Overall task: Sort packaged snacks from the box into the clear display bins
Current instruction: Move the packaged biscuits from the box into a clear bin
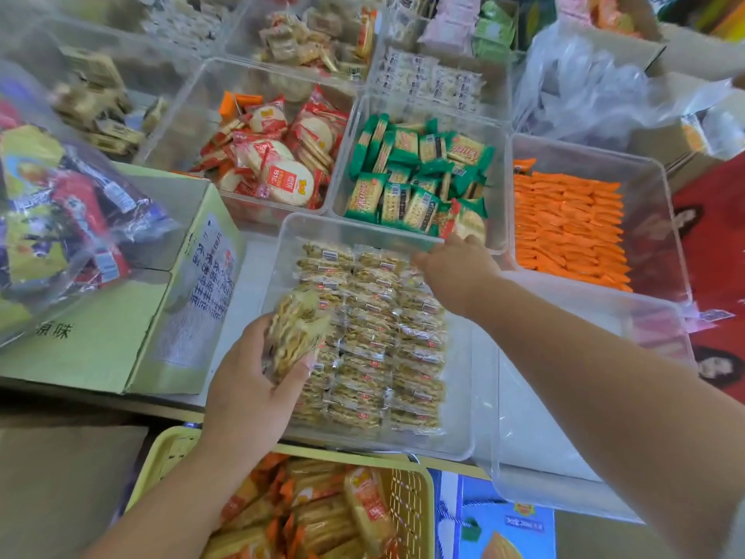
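a stack of clear-wrapped golden snack packets (296, 332) sits in the left grip (250, 381), fingers curled round it, over the near left corner of a clear bin (459, 397) lined with rows of the same packets. the right grip (459, 272) is at the bin's far rim; whether it holds anything i cannot tell. beyond it lie green packets (403, 175); left of the left grip, a cardboard box (121, 336) on the pale surface (246, 276).
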Demonstrator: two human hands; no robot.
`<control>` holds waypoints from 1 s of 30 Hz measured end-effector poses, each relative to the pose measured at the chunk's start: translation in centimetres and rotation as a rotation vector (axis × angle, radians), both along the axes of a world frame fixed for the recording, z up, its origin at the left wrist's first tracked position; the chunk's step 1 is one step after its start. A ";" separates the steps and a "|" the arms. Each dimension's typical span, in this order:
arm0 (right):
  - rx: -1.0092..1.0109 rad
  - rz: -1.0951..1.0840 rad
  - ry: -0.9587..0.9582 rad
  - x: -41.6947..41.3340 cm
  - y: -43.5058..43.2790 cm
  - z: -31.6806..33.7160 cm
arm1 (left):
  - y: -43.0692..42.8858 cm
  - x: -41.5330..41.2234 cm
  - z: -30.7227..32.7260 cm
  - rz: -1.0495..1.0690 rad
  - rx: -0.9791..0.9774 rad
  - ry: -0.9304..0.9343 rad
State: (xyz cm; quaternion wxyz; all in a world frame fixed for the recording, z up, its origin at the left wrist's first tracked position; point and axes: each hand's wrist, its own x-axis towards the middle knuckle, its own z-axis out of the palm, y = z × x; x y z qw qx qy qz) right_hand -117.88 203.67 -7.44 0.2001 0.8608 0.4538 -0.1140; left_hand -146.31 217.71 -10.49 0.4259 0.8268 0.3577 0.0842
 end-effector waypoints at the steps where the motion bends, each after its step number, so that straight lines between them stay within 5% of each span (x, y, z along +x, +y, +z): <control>1: -0.008 -0.034 0.022 0.1 0.1 -0.7 | 0.1 0.0 0.0 0.005 -0.002 -0.003; 10: -0.050 -0.284 0.279 0.5 1.4 -5.6 | 0.2 0.0 0.5 0.094 -0.096 -0.077; 18: -0.005 -0.318 0.327 0.1 1.7 -6.0 | 0.4 0.7 2.3 0.326 -0.740 -0.343; 21: 0.023 -0.288 0.197 -1.4 1.2 -4.1 | -0.3 0.7 2.9 0.398 -0.959 -0.343; 30: 0.714 0.266 0.234 -11.8 -4.4 1.4 | -1.8 1.1 4.2 0.382 -1.209 -0.274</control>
